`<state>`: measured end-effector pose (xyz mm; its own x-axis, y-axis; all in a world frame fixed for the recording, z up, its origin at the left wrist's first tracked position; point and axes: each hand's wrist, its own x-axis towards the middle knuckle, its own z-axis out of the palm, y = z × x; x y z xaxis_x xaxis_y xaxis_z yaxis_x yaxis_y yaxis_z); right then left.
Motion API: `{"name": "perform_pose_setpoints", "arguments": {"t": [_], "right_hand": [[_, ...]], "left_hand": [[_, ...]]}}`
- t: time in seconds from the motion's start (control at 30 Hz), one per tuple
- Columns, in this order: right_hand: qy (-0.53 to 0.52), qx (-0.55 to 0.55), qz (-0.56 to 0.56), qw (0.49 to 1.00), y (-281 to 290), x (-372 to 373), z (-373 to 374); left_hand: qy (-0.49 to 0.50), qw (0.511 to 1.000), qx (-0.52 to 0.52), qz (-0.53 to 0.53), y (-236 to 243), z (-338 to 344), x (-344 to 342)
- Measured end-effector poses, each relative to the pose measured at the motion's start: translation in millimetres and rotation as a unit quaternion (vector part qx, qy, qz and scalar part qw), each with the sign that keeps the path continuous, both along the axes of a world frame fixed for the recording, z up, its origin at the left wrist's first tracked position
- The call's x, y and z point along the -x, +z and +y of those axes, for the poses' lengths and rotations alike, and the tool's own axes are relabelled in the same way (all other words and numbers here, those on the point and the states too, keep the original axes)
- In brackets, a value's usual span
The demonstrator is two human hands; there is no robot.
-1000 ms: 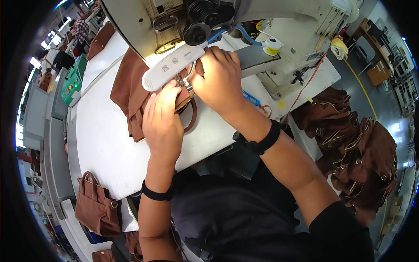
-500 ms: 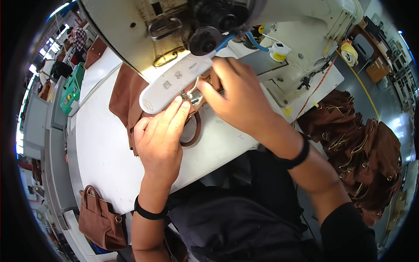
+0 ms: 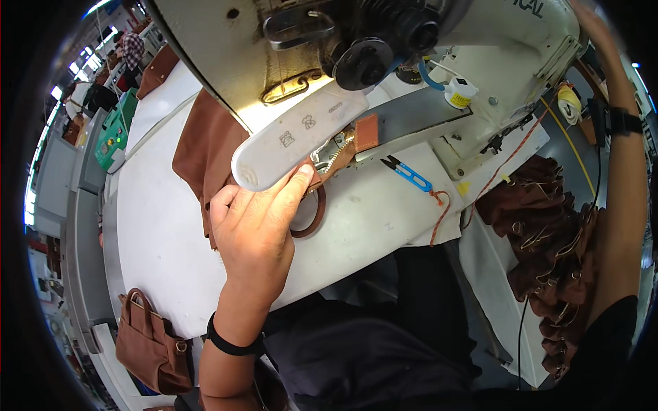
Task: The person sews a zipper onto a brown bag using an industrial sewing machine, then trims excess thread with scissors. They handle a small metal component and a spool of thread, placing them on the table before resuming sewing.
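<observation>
My left hand (image 3: pixel 257 226) lies flat on the white table, fingertips pressing a brown leather piece (image 3: pixel 202 147) with a zipper (image 3: pixel 334 149) under the sewing machine (image 3: pixel 480 41). A long white oval lamp bar (image 3: pixel 295 137) hangs just above my fingers. A brown strap loop (image 3: pixel 312 220) curls beside my thumb. My right arm is raised along the right side, and my right hand (image 3: pixel 591 27) reaches the machine's far end at the top edge, its fingers hidden. Blue thread snips (image 3: pixel 408 172) lie on the table to the right of the leather.
A heap of brown leather bags (image 3: pixel 548 226) sits low on the right. Another brown bag (image 3: pixel 147 342) hangs off the table's (image 3: pixel 157 240) lower left edge. A green device (image 3: pixel 113 133) stands at the far left. A thread cone (image 3: pixel 569 103) sits behind the machine.
My right hand has left the leather piece and risen to the machine's upper right end. My left hand stays on the leather, and my head has moved closer.
</observation>
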<state>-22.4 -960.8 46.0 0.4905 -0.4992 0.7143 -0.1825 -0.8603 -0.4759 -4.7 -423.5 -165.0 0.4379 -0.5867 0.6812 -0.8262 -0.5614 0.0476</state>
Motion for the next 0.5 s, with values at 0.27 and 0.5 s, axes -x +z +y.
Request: {"name": "perform_pose_setpoints", "arguments": {"t": [0.27,0.5], "right_hand": [[0.182,-0.208,-0.142,0.951,-45,-13,24],[0.154,-0.275,-0.180,0.932,-64,-9,-48]], "left_hand": [[0.008,1.000,0.008,0.003,-2,3,-1],[0.007,1.000,0.011,0.017,-1,1,0]]}}
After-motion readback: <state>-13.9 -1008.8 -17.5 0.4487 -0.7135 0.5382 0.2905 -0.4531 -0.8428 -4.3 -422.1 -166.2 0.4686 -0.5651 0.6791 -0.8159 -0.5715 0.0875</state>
